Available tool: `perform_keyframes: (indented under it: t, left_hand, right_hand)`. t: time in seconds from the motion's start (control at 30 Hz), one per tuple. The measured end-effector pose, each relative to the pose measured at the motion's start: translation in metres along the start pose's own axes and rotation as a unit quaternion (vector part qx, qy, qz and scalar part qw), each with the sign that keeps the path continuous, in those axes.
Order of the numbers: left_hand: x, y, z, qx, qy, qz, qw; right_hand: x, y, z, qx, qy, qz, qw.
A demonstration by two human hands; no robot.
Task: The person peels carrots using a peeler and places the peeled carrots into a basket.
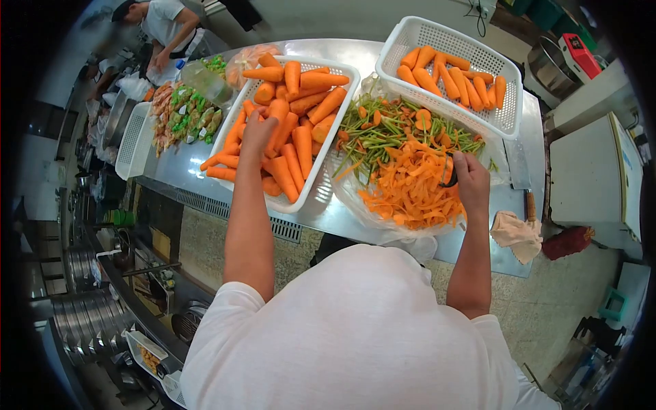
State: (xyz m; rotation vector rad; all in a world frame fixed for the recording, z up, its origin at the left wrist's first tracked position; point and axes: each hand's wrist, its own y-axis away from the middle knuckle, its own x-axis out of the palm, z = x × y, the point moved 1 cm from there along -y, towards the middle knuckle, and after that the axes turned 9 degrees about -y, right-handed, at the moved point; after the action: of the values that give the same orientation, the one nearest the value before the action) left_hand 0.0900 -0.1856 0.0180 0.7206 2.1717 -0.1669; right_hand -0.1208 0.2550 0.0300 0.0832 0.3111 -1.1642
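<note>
My left hand (258,131) reaches into the white basket (354,76) on the left, its fingers closed around a carrot (278,109) at the top of the pile. Several large carrots (302,147) lie heaped there. In my right hand (471,179) is a black peeler (449,171), held above a mound of orange carrot peelings (413,188). Behind the peelings are green carrot tops (372,133) with cut carrot ends, all lying on a clear plastic bag (345,184).
A second white basket (514,126) holds slimmer carrots. At the right lie a cleaver (518,164) and a beige cloth (516,236). Bagged vegetables (188,113) sit at the left near a co-worker (164,31). Steel table edge (509,266) borders my body.
</note>
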Motion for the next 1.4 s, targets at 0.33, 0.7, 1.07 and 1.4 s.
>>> perform_keyframes:
  t: [0.33, 0.7, 1.07, 1.4]
  left_hand:
    - [0.091, 0.137, -0.119, -0.006, 0.401, 0.296, 0.867]
    - [0.131, 0.164, -0.135, 0.025, 0.427, 0.425, 0.797]
    - [0.113, 0.159, -0.129, 0.072, 0.385, 0.398, 0.830]
    - [0.113, 0.154, -0.130, 0.017, 0.472, 0.408, 0.781]
  right_hand:
    - [0.058, -0.020, 0.061, -0.280, 0.068, 0.070, 0.955]
    - [0.060, -0.040, 0.023, -0.319, 0.076, 0.103, 0.939]
    - [0.053, -0.053, 0.016, -0.240, 0.165, 0.043, 0.956]
    - [0.061, -0.051, 0.030, -0.263, 0.111, 0.063, 0.956]
